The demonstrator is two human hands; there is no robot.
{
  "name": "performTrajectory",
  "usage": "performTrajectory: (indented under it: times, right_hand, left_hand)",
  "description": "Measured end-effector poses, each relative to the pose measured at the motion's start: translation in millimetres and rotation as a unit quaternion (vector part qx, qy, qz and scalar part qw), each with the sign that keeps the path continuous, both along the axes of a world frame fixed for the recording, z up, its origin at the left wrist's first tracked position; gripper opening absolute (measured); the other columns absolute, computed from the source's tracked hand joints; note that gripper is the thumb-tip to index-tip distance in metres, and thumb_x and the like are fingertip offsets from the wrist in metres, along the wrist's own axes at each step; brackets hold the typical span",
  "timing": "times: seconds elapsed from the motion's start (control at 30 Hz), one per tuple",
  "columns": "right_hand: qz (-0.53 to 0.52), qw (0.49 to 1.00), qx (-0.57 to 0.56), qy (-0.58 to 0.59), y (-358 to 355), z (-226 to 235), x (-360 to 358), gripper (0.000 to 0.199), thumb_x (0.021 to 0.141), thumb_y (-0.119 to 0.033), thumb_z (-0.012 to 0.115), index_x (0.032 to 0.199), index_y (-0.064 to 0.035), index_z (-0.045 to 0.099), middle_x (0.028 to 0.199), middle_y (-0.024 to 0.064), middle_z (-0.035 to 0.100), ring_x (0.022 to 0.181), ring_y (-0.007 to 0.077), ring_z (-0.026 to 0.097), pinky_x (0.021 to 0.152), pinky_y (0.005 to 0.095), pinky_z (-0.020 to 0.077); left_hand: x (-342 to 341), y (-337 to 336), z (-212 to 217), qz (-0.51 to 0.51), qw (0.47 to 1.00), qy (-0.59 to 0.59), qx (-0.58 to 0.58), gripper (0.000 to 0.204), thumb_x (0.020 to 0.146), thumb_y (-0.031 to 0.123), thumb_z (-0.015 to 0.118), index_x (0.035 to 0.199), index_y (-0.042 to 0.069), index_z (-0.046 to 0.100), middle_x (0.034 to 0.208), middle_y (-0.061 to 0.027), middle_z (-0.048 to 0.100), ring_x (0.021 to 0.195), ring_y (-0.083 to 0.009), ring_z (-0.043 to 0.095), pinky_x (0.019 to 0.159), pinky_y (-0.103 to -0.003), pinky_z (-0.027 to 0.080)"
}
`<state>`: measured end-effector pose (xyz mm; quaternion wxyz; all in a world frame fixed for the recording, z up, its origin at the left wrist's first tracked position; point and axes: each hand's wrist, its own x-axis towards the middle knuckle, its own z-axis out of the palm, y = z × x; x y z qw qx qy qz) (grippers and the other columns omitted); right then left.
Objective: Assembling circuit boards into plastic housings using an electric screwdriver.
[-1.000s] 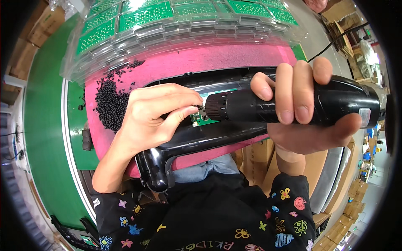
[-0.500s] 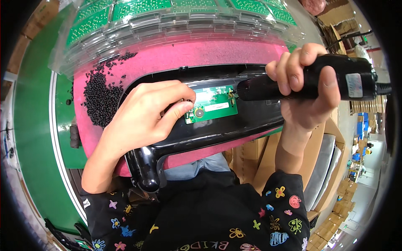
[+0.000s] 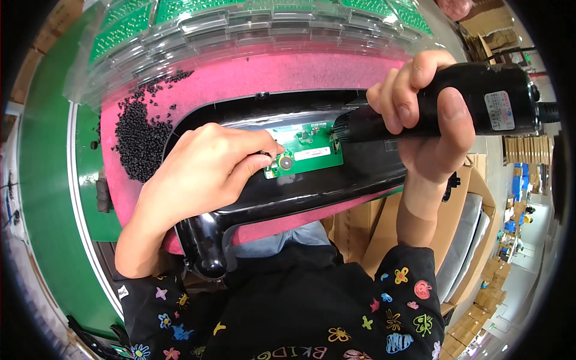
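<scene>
In the head view, the left hand (image 3: 204, 171) is pressing curled fingertips (image 3: 273, 150) onto the left end of the small green circuit board (image 3: 306, 150), which is lying in the black plastic housing (image 3: 288, 192) with its long axis running left to right. The right hand (image 3: 432, 120) is wrapping closed around the black electric screwdriver (image 3: 456, 105), lying roughly level, its tip pointing left at the board's right end, so both hands are meeting the board from opposite ends.

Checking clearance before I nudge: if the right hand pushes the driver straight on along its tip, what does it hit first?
Most likely the green board in the black housing: the driver in the right hand points left at its right edge, though depth is unclear.
</scene>
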<state>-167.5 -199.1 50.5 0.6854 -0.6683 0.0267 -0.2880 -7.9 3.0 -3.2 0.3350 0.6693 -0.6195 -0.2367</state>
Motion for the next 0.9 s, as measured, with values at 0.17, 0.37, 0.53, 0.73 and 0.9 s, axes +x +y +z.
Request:
performTrajectory:
  times: [0.17,0.37,0.53,0.73,0.9]
  right_hand:
    - [0.083,0.993,-0.076,0.024,-3.1,4.1,12.7,0.039,0.09,-0.042,0.058,0.101,-0.0047,0.051,0.063,-0.0019,0.048,0.05,0.0086,0.041,0.056,0.0274,0.0342]
    - [0.145,0.987,-0.031,-0.056,-11.7,-12.5,18.0,0.039,0.091,-0.04,0.057,0.105,-0.0038,0.051,0.063,-0.0022,0.047,0.048,0.0083,0.04,0.052,0.0262,0.0327]
    - [0.171,0.984,-0.019,-0.043,-14.5,-13.1,19.1,0.039,0.092,-0.04,0.056,0.107,-0.0046,0.05,0.064,-0.0025,0.047,0.049,0.0079,0.04,0.052,0.0262,0.0328]
    - [0.12,0.991,-0.058,-0.011,-6.3,-9.5,16.6,0.037,0.093,-0.04,0.055,0.106,-0.0055,0.05,0.063,-0.0025,0.046,0.049,0.008,0.039,0.053,0.0262,0.0327]
    - [0.129,0.991,-0.03,-0.024,-4.7,-7.5,14.9,0.034,0.094,-0.038,0.055,0.101,-0.005,0.052,0.063,-0.0018,0.047,0.05,0.0094,0.04,0.054,0.0277,0.0334]
  left_hand:
    - [2.3,1.0,4.0,0.01,0.999,0.027,0.033,0.02,0.083,-0.002,0.068,0.101,0.003,0.071,0.094,-0.0137,0.074,0.079,-0.0334,0.072,0.067,-0.035,0.057]
    - [2.5,0.3,4.8,0.012,0.998,0.016,0.062,0.019,0.084,-0.002,0.067,0.101,0.004,0.072,0.092,-0.0137,0.074,0.075,-0.0324,0.071,0.064,-0.035,0.056]
    - [2.1,1.9,3.5,0.012,0.999,0.014,0.037,0.02,0.084,-0.001,0.066,0.102,0.006,0.072,0.085,-0.0137,0.073,0.059,-0.029,0.066,0.054,-0.033,0.05]
    - [3.6,1.2,7.8,0.011,0.997,0.006,0.07,0.017,0.085,0.002,0.065,0.1,0.007,0.072,0.087,-0.012,0.074,0.055,-0.0288,0.063,0.053,-0.033,0.048]
    - [4.4,2.0,2.7,0.005,0.998,0.009,0.055,0.009,0.087,0.005,0.064,0.095,0.003,0.068,0.1,-0.0089,0.075,0.065,-0.0305,0.068,0.06,-0.035,0.051]
